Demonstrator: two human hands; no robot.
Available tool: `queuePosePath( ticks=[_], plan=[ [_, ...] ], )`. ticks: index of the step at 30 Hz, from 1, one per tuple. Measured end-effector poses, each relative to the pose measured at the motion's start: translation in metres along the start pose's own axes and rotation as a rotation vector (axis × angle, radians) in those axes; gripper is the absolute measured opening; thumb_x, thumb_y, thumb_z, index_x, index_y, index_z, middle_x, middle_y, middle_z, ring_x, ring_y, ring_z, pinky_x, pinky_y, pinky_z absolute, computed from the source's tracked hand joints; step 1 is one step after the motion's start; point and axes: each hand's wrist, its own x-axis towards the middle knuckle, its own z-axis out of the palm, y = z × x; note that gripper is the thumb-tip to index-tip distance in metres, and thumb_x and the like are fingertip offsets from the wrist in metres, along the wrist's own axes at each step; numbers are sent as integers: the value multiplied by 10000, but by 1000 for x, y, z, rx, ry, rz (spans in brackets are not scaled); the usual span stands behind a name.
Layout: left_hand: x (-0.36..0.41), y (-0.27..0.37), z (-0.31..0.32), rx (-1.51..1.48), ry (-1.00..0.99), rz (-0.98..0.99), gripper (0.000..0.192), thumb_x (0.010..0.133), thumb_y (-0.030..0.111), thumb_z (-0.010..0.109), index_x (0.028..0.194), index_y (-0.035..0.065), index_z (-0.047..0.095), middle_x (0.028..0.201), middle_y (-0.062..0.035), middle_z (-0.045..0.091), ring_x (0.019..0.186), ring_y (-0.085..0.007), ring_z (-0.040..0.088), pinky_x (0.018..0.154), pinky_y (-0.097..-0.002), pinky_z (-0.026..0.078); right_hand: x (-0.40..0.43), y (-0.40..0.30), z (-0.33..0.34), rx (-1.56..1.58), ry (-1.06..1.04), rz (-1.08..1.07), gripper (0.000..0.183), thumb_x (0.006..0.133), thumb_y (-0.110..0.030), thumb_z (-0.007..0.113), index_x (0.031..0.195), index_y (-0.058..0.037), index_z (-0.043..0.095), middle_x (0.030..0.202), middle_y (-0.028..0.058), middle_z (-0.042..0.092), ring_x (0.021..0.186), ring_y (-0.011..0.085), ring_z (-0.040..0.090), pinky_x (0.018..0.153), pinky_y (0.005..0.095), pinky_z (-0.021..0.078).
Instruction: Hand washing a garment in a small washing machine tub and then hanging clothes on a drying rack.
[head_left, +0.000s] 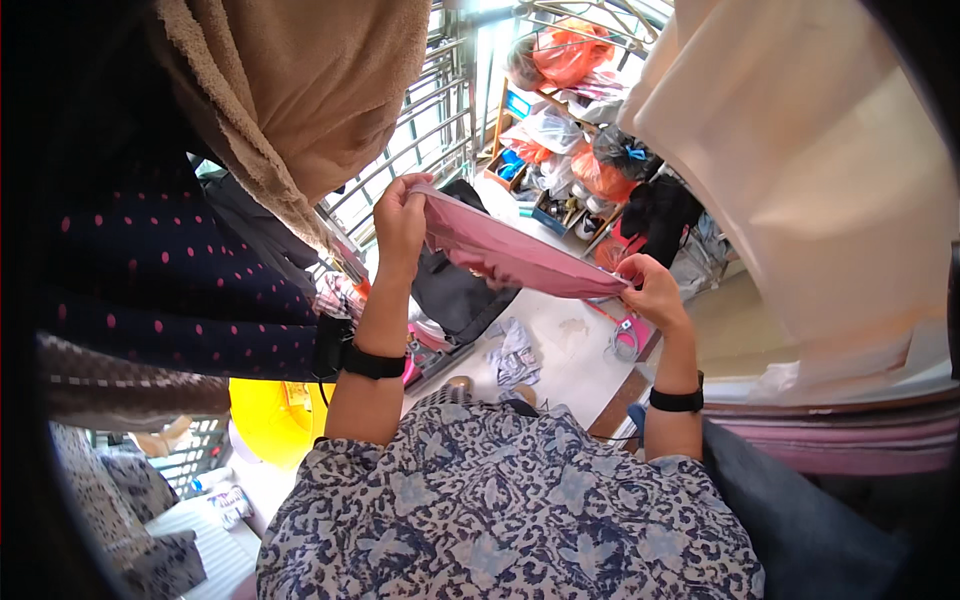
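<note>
A pink cloth garment (517, 251) is stretched between my two hands in front of me, above the floor. My left hand (403, 221) pinches its upper left corner, thumb against fingers. At the other end, my right hand (651, 291) grips the lower right corner. The top edge runs taut and slants down to the right, while the body of the cloth hangs loosely below it. What kind of garment it is I cannot tell. Black bands circle both my forearms.
A brown towel (322, 97) and a dark dotted cloth (180, 277) hang at left, a cream curtain (787, 165) at right. Behind stand a black bag (457, 300) and shelves of plastic bags (600, 172). A crumpled cloth (516, 354) lies on the floor, a yellow basin (262, 420) lower left.
</note>
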Motion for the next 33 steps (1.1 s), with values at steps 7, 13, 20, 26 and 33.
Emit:
queuePosePath(
  ticks=[7, 13, 20, 26, 33],
  plan=[
    [11, -44, -7, 524, 48, 251, 236, 804, 81, 445, 984, 24, 587, 734, -101, 610, 666, -208, 603, 620, -304, 460, 43, -8, 25, 232, 470, 69, 125, 727, -14, 516, 820, -35, 597, 655, 48, 577, 580, 89, 538, 533, 218, 422],
    [11, -69, -10, -12, -98, -319, 274, 845, 106, 350, 1022, 108, 558, 906, -20, 602, 752, -92, 577, 614, -237, 454, 58, 28, 36, 563, 229, 168, 131, 735, -17, 477, 734, -21, 608, 660, 5, 606, 576, 77, 538, 518, 213, 421],
    [-15, -28, 4, 263, -245, 165, 132, 794, 87, 494, 859, 8, 577, 756, -83, 603, 734, -146, 577, 676, -265, 444, 37, 14, 41, 530, 86, 203, 87, 740, -98, 607, 780, -21, 608, 654, -24, 572, 573, 41, 498, 513, 196, 401],
    [-54, 17, -20, 580, -188, 303, 296, 695, 25, 487, 988, 60, 501, 870, -151, 540, 822, -327, 549, 730, -367, 444, 22, -12, 24, 799, 535, 272, 70, 803, -96, 539, 832, -47, 581, 710, -1, 583, 625, 69, 545, 584, 197, 444],
    [-54, 38, -46, 492, -209, 470, 363, 627, -90, 398, 936, 13, 559, 862, -130, 538, 813, -259, 568, 743, -302, 453, 25, -22, 31, 885, 341, 295, 53, 817, -97, 538, 843, -60, 566, 712, 3, 584, 564, 74, 527, 504, 195, 415]
  ],
)
